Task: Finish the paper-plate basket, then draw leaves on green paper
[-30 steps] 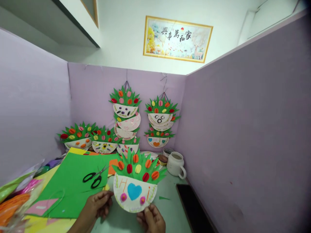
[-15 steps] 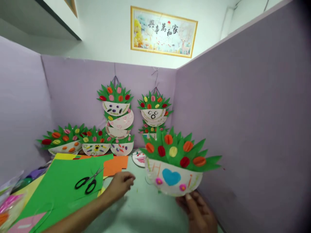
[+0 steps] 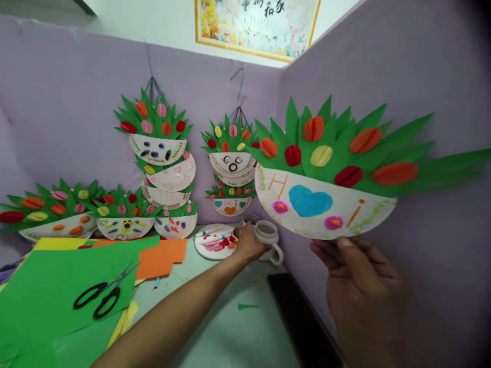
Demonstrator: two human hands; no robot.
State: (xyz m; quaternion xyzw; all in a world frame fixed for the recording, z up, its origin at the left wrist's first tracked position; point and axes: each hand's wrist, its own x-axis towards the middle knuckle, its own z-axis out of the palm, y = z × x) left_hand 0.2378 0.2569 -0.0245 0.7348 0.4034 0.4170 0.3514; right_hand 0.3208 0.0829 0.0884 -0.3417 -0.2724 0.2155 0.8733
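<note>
My right hand (image 3: 360, 276) pinches the lower edge of a paper-plate flower basket (image 3: 264, 199), holding it up at the right. The half plate carries a blue heart, orange letters and two pink flowers; green paper leaves and red, orange and yellow paper blooms fan out above it. Far back on the table, my left hand (image 3: 249, 245) reaches between a white plate (image 3: 203, 250) of small paper pieces and markers and a light grey mug (image 3: 266, 232). Its fingertips point away from me, and whether they grip anything is hidden.
Black-handled scissors (image 3: 103, 296) lie on green paper (image 3: 46, 291) at the left, beside orange sheets (image 3: 157, 260). Similar baskets (image 3: 157, 148) hang or lean along the purple partition (image 3: 95, 92). A dark flat panel (image 3: 299, 317) lies at the right, near a green scrap (image 3: 247, 306).
My left hand has moved forward and right to the plate and mug. My right hand has raised the flower basket up and to the right, closer to me. The view has tilted down.
</note>
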